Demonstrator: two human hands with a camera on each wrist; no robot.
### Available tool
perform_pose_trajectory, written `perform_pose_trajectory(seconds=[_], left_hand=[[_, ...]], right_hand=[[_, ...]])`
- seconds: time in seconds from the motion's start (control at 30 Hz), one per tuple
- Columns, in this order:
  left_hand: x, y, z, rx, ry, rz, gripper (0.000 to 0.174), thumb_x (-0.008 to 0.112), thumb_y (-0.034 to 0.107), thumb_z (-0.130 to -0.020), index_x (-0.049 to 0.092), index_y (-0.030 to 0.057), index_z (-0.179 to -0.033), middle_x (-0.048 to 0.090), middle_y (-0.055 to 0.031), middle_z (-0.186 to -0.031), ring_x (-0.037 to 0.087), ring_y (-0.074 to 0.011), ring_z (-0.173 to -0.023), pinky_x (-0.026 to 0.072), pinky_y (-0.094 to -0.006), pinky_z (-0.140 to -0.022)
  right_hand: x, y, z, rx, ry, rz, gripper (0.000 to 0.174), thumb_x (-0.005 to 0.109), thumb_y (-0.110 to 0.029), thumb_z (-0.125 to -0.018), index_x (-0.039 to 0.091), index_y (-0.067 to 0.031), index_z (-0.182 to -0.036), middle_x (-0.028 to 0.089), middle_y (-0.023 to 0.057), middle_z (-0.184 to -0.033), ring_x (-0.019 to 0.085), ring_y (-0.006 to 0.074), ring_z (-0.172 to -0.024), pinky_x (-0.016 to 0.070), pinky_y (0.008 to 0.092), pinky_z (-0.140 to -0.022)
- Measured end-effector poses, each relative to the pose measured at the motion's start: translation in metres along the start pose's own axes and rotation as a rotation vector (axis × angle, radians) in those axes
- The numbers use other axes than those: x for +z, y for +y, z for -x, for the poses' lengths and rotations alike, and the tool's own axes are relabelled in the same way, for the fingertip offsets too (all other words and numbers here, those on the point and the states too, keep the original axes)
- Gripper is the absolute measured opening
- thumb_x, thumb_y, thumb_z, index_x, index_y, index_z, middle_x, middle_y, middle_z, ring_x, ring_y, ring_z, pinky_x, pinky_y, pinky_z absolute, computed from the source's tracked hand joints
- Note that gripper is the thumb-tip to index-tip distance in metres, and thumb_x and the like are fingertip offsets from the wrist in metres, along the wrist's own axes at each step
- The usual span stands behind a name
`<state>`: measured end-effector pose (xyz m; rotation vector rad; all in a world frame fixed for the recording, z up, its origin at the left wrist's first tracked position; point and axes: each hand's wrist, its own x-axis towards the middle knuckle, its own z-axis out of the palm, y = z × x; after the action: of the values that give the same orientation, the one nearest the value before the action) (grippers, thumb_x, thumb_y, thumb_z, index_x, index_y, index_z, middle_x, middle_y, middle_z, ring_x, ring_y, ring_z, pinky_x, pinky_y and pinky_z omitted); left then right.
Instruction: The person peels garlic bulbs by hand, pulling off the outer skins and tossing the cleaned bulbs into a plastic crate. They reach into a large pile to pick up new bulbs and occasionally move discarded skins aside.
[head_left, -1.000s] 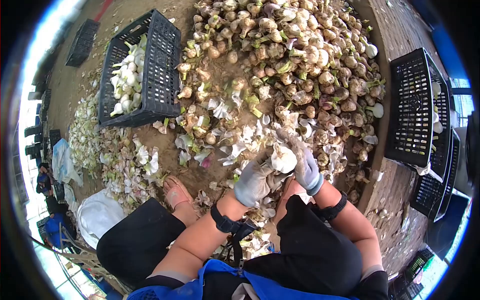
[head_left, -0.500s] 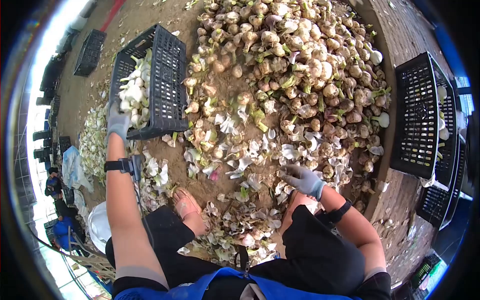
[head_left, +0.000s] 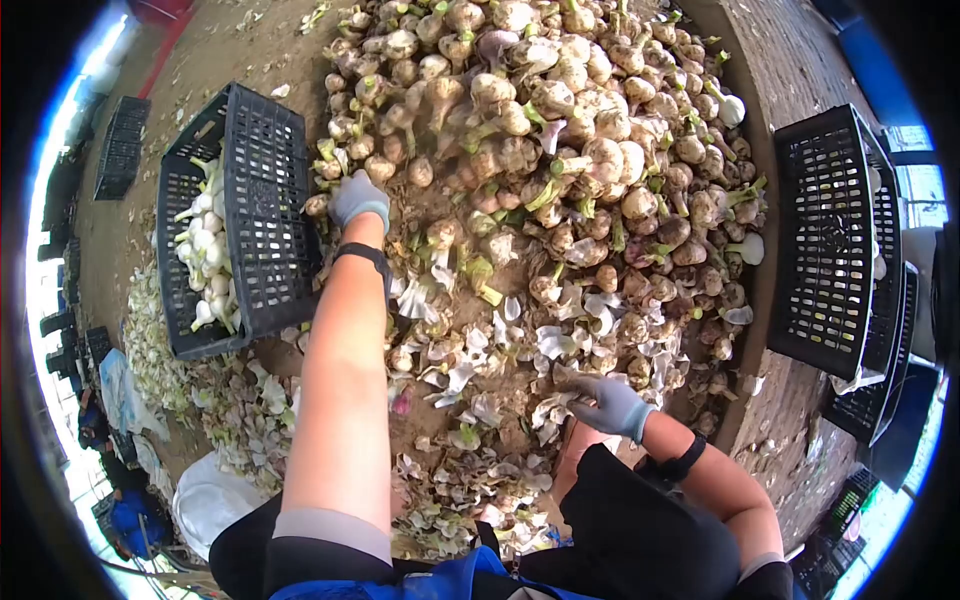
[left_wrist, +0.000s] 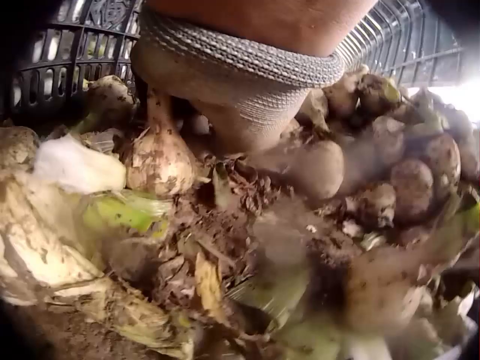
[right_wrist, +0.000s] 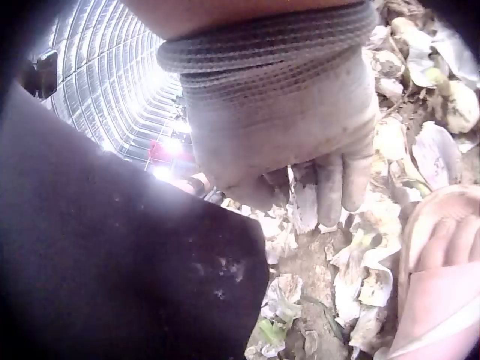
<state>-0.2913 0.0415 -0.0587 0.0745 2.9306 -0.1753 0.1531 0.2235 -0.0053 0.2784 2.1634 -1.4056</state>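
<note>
In the head view, the left hand (head_left: 358, 203) in a grey glove reaches to the left side of the garlic pile, beside a bulb (head_left: 317, 205) near the crate. The left wrist view shows the glove (left_wrist: 240, 97) low among soil-covered bulbs, a stemmed one (left_wrist: 160, 161) beside it; its fingertips are hidden. The right hand (head_left: 612, 408) hovers over loose peels (head_left: 552, 415) near the foot. In the right wrist view, the fingers of the right hand (right_wrist: 289, 142) hang loosely down, with a pale peel (right_wrist: 303, 204) seen by them; whether they touch it is unclear.
A black crate (head_left: 270, 215) with white cleaned bulbs (head_left: 208, 245) stands left of the pile (head_left: 560, 130). More black crates (head_left: 820, 240) are at the right on boards (head_left: 790, 400). A white sack (head_left: 215, 500) lies lower left.
A white bulb was between both hands; then the left hand went to the crate, and now it is at the pile. The right hand stays low, no longer around the bulb.
</note>
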Motion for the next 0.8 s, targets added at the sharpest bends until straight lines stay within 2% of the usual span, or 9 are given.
perform_pose_trajectory(seconds=[0.1,0.2,0.3,0.43,0.5,0.57,0.63,0.7,0.8], left_hand=[[-0.013,-0.020,0.019,0.182,0.077,0.041,0.030,0.057,0.030,-0.086,0.059,0.0124,-0.110,0.056,-0.0158,-0.120,0.057,-0.0378,-0.106,0.0472,-0.0459,-0.088],[-0.056,-0.026,0.095,0.448,-0.139,0.354,0.019,0.057,0.022,-0.089,0.061,0.0147,-0.106,0.068,-0.0146,-0.085,0.065,-0.0325,-0.080,0.0519,-0.0394,-0.074],[-0.080,-0.023,0.186,0.692,-0.470,0.659,0.019,0.068,0.015,-0.085,0.067,0.0114,-0.104,0.068,-0.0082,-0.102,0.064,-0.0171,-0.094,0.0501,-0.0283,-0.084],[-0.060,-0.019,0.252,0.959,-0.401,1.158,0.023,0.069,0.007,-0.083,0.065,0.0050,-0.106,0.067,-0.0046,-0.098,0.063,-0.0128,-0.084,0.0523,-0.0248,-0.073],[-0.073,-0.009,0.278,0.318,-0.696,1.614,0.027,0.064,0.009,-0.088,0.060,0.0039,-0.114,0.064,-0.0015,-0.091,0.059,-0.0074,-0.076,0.0500,-0.0193,-0.064],[-0.060,-0.013,0.291,0.239,-0.710,1.627,0.038,0.057,0.027,-0.095,0.051,0.0070,-0.126,0.062,-0.0019,-0.099,0.058,-0.0076,-0.078,0.0492,-0.0185,-0.063],[-0.061,0.001,0.307,0.268,-0.755,1.905,0.046,0.055,0.037,-0.095,0.054,0.0004,-0.123,0.055,-0.0074,-0.118,0.050,-0.0147,-0.110,0.0354,-0.0309,-0.100],[-0.049,0.009,0.316,0.241,-0.691,1.918,0.041,0.060,0.031,-0.094,0.056,0.0008,-0.121,0.058,-0.0061,-0.115,0.054,-0.0138,-0.104,0.0406,-0.0281,-0.095],[-0.045,0.015,0.329,0.149,-0.612,1.938,0.038,0.060,0.014,-0.092,0.052,0.0013,-0.126,0.059,-0.0063,-0.119,0.056,-0.0126,-0.105,0.0449,-0.0273,-0.093]], right_hand=[[0.000,-0.004,-0.005,0.006,0.007,-0.002,0.038,0.060,-0.027,-0.085,0.058,-0.0109,-0.120,0.064,0.0171,-0.107,0.061,0.0358,-0.099,0.0483,0.0405,-0.086],[-0.012,-0.020,-0.018,-0.103,0.010,-0.084,0.035,0.060,-0.026,-0.086,0.060,-0.0088,-0.117,0.065,0.0148,-0.105,0.063,0.0311,-0.098,0.0494,0.0383,-0.086],[-0.001,-0.043,-0.044,-0.211,0.202,-0.741,0.064,0.071,-0.016,-0.081,0.042,-0.0073,-0.137,0.058,0.0111,-0.119,0.061,0.0168,-0.097,0.0515,0.0316,-0.083],[-0.006,-0.075,-0.050,-0.409,0.231,-0.651,0.063,0.073,-0.011,-0.081,0.040,-0.0003,-0.134,0.049,0.0099,-0.130,0.042,0.0174,-0.124,0.0445,0.0323,-0.095],[0.006,-0.080,-0.045,-0.421,0.279,-0.873,0.062,0.078,-0.016,-0.077,0.045,-0.0014,-0.128,0.050,0.0112,-0.129,0.046,0.0171,-0.121,0.0429,0.0334,-0.098],[0.007,-0.084,-0.033,-0.407,0.486,-0.679,0.065,0.078,-0.013,-0.077,0.042,0.0000,-0.130,0.049,0.0102,-0.129,0.049,0.0174,-0.118,0.0405,0.0327,-0.100],[0.002,-0.078,-0.025,-0.430,0.595,-0.350,0.069,0.084,-0.017,-0.070,0.045,-0.0005,-0.125,0.053,0.0141,-0.122,0.053,0.0238,-0.114,0.0455,0.0354,-0.094],[-0.004,-0.089,-0.014,-0.476,0.748,0.182,0.074,0.085,-0.016,-0.059,0.047,-0.0039,-0.121,0.053,0.0196,-0.114,0.057,0.0383,-0.100,0.0501,0.0403,-0.082],[-0.001,-0.089,-0.012,-0.563,0.813,0.241,0.077,0.086,-0.014,-0.052,0.048,-0.0052,-0.118,0.053,0.0203,-0.109,0.058,0.0392,-0.094,0.0519,0.0418,-0.074]])
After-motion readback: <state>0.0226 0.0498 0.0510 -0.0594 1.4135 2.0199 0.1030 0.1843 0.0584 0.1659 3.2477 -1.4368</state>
